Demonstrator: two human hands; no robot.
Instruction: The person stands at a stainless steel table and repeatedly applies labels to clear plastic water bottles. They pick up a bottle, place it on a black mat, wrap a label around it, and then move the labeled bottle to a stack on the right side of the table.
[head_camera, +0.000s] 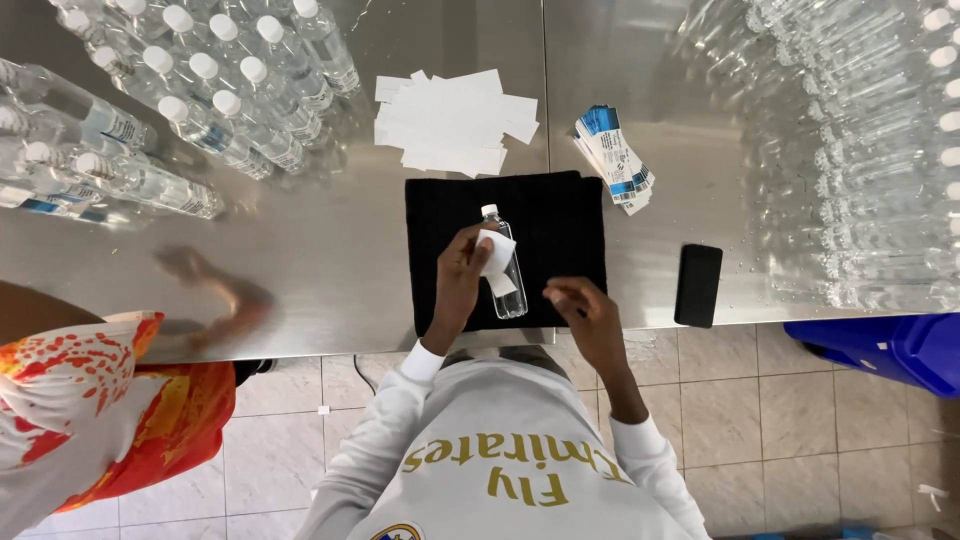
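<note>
My left hand (462, 272) presses a white label (497, 252) onto a small clear bottle (506, 268) with a white cap. My fingers are curled around the label and the side of the bottle. The bottle lies flat on a black mat (560, 225) on the shiny metal table (340, 270). My right hand (580, 303) is just beside the bottle, with its fingers pinched together; I cannot tell if it holds anything. A pile of white labels (455, 122) sits behind the mat. A stack of blue and white labels (615, 158) is near it. A black phone (698, 285) lies to the right.
</note>
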